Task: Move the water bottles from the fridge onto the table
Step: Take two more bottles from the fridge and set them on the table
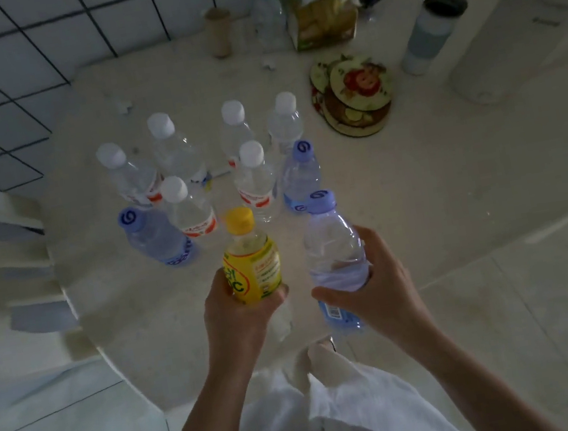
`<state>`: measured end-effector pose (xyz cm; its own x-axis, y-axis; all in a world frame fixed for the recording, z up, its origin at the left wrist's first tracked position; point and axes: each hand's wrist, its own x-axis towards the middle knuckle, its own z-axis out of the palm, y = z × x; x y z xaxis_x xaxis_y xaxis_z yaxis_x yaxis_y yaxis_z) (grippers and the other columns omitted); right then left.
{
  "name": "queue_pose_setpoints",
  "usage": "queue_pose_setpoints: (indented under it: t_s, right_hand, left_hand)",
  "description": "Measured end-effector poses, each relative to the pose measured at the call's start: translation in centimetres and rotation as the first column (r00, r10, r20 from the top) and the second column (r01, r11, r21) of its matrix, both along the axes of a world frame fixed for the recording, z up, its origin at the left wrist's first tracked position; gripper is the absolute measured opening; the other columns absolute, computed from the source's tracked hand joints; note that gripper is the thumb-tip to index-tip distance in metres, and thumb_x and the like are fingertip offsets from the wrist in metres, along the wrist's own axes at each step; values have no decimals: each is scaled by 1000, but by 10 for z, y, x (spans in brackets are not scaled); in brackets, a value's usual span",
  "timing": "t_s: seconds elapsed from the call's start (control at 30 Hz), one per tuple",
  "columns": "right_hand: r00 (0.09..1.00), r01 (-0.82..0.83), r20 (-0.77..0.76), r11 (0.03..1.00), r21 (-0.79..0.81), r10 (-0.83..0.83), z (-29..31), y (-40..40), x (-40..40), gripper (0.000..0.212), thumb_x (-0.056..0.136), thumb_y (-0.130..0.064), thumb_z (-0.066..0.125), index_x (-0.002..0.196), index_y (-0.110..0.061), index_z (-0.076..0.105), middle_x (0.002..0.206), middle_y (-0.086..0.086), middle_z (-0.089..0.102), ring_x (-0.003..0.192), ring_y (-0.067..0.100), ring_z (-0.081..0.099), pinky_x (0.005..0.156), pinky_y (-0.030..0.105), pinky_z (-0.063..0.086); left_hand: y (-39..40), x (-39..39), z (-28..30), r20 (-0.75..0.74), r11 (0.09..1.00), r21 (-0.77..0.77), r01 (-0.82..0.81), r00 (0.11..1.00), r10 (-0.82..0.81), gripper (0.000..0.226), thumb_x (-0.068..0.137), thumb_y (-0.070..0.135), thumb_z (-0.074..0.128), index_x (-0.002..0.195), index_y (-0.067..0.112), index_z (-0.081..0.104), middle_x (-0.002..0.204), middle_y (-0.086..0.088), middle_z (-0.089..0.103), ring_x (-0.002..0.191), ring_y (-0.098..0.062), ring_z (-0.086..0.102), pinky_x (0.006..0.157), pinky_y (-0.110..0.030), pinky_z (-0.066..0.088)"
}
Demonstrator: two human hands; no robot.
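Yellow bottle (252, 262) label: large letter "C" legible; other bottle labels too blurred.

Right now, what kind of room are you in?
Probably a kitchen or dining corner at home. There's a round table by a tiled wall, with water bottles, a tissue box and coasters on it.

Six clear water bottles with white caps (254, 177) on the round table (421, 192), three bluish bottles with lilac caps (300, 175), one yellow drink bottle (250, 258), two hands, one stack of floral coasters (352, 94), one tumbler (432, 30), one tissue box (323, 22), one cardboard tube (219, 32)
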<state>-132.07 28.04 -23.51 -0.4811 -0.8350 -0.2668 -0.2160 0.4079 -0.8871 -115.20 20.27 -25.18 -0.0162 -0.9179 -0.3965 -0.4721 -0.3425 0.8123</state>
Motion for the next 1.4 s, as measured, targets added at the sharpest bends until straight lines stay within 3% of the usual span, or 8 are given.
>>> queue_pose_setpoints:
  t_s: [0.17, 0.5, 0.6, 0.7, 0.77, 1.0, 1.17, 1.4]
  right_hand:
    - [992, -116, -54, 992, -51, 113, -4, -32, -46, 78, 50, -32, 88, 118, -26, 52, 97, -9, 68, 87, 12, 67, 79, 42, 56]
    - [983, -171, -65, 985, 7, 171, -48, -69, -68, 71, 55, -26, 89, 108, -43, 45, 89, -16, 67, 77, -1, 65, 69, 27, 51]
    - [983, -171, -65, 985, -18, 170, -58, -68, -63, 71, 58, -19, 89, 109, -42, 46, 97, -15, 66, 84, -5, 62, 73, 22, 48]
    - [988, -155, 1, 986, -66, 155, -65, -71, -60, 67, 53, -24, 85, 106, -47, 52, 102, -9, 66, 91, 5, 64, 79, 26, 51]
    - [988, -151, -10, 983, -105, 151, -71, -76, -60, 67, 48, -32, 84, 105, -49, 53, 105, -8, 61, 96, 12, 62, 81, 22, 48]
    - [990, -134, 19, 985, -111, 137, -92, -84, -61, 67, 51, -34, 84, 111, -39, 55, 109, 6, 62, 101, 20, 62, 83, 31, 51]
    - [990, -138, 27, 987, -78, 140, -99, -83, -62, 70, 56, -20, 86, 117, -6, 55, 109, 10, 63, 99, 7, 62, 81, 12, 46]
    - [990, -138, -4, 982, -131, 138, -101, -78, -60, 65, 59, -3, 84, 116, 4, 54, 107, 10, 62, 97, -4, 60, 79, 7, 45]
  left_hand:
    - [-11, -41, -3, 28, 999, -42, -15, 999, 16, 51, 56, 21, 90, 98, 24, 60, 82, 16, 66, 80, -14, 66, 72, -30, 51]
    - [-37, -61, -29, 98, 992, -123, -15, 995, 27, 60, 56, 31, 91, 106, 30, 58, 85, 15, 66, 86, -22, 67, 77, -35, 53]
    - [-43, -59, -37, 93, 993, -119, -5, 995, 16, 60, 58, 29, 90, 108, 33, 58, 84, 19, 64, 85, -17, 65, 72, -23, 47]
    - [-51, -61, -40, 59, 993, -113, 25, 998, -18, 61, 58, 21, 90, 101, 43, 52, 81, 30, 61, 80, -6, 59, 64, 0, 38]
    - [-55, -64, -42, 50, 993, -106, 46, 998, -41, 61, 59, 19, 89, 101, 44, 53, 82, 32, 61, 79, 0, 57, 64, 2, 38]
    - [-59, -61, -54, 48, 991, -92, 93, 995, -89, 58, 58, 30, 89, 104, 43, 55, 86, 28, 64, 80, 4, 57, 66, -1, 41]
    - [-57, -56, -58, 59, 983, -112, 147, 988, -141, 59, 60, 25, 88, 98, 49, 50, 86, 30, 65, 83, 0, 61, 66, -6, 43]
    - [-54, -57, -59, 64, 979, -162, 127, 991, -118, 57, 59, 26, 89, 97, 43, 50, 87, 23, 64, 84, -3, 61, 71, -22, 49]
